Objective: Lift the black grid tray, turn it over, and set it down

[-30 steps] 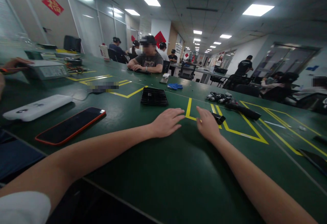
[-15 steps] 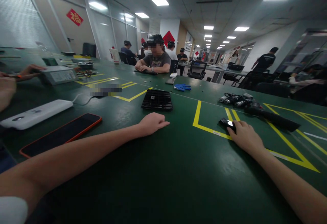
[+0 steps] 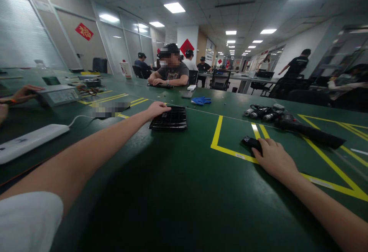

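Note:
My left hand (image 3: 157,110) reaches forward to a flat black square panel (image 3: 169,121) with a shiny, ribbed surface. Its fingers are closed at the panel's far left corner, and the fingertips are partly hidden. Off to the right, my right hand (image 3: 274,158) is wrapped over a small black oblong object (image 3: 250,143). The object's far end pokes out past the fingers, with pale marks on it; its kind cannot be made out. It lies by the yellow tape outline (image 3: 217,133) on the green table (image 3: 184,190).
Past the panel lies a blue glove (image 3: 201,101). Black cables with metal connectors (image 3: 263,113) and a long black tool-like thing (image 3: 310,132) lie at right. A white power strip (image 3: 34,139) is at left, near another person's hand (image 3: 27,93) on a grey box (image 3: 59,94). Someone sits opposite.
My left hand has moved forward from the near side of the black panel onto its far left corner. My right hand stays on the small black object. The view has shifted slightly.

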### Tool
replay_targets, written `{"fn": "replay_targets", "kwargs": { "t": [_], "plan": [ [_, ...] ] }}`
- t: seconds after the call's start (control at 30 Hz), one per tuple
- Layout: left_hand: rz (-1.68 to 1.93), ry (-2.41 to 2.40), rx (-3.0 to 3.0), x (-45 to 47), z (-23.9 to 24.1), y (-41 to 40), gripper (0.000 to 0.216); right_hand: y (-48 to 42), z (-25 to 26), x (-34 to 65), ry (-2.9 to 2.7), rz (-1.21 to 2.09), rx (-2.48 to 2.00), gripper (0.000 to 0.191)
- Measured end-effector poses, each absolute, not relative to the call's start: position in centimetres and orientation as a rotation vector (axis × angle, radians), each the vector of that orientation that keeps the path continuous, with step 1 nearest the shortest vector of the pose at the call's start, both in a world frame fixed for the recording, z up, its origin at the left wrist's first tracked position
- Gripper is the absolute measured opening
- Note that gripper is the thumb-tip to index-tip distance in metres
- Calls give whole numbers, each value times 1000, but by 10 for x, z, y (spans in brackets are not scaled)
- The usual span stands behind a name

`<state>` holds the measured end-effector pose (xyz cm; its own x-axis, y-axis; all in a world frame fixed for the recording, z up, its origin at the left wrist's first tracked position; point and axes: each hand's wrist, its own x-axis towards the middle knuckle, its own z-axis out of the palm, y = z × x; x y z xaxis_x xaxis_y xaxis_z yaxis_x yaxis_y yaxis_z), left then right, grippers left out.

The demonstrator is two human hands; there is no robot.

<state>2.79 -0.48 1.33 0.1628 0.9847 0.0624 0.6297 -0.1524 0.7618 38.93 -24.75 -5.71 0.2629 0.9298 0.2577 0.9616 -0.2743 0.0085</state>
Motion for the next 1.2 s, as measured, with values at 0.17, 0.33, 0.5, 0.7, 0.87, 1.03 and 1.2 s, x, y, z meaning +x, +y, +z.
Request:
{"fn": "replay_targets", "kwargs": {
  "t": [0.17, 0.33, 0.5, 0.7, 0.87, 1.03, 1.2],
  "plan": [
    [151, 1618, 2329, 31, 16, 24, 29, -246, -57, 390, -1799, -293, -2349, 48],
    [-191, 1625, 2549, 38, 18, 29, 30, -244, -56, 389, -1804, -279, -2342, 52],
    [-202, 1627, 2691, 38, 11, -3, 38, -241, -62, 399, -1771, -225, -2268, 48],
    [126, 1508, 2785, 55, -11, -79, 51, -247, -61, 378, -1592, -11, -2119, 42],
    [590, 1045, 2598, 87, -27, -151, 46, -263, -60, 303, -1421, 496, -1616, 52],
    [754, 794, 2421, 94, -35, -198, 43, -282, -62, 264, -1443, 567, -1360, 48],
    [704, 742, 2322, 78, -40, -211, 46, -271, -75, 270, -1635, 266, -1279, 48]
  ]
}}
